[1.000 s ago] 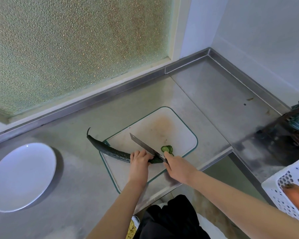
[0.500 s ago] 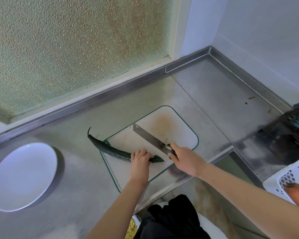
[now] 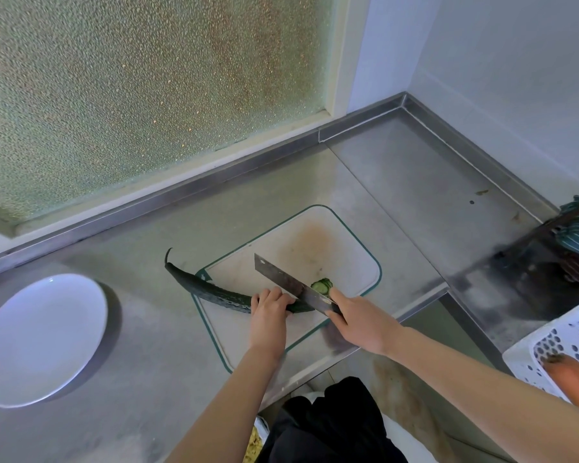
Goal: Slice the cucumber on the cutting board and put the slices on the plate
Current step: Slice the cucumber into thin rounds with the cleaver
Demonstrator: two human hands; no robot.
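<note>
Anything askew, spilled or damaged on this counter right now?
Two things. The curved cucumber lies only partly on the cutting board: its stem end pokes past the board's left corner over the steel counter. The board also bears an orange-brown stain near its far end. Nothing is spilled; the slices sit on the board.

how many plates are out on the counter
1: the white plate sits on the counter at far left, apart from the cutting board. Others may lie out of view.
</note>
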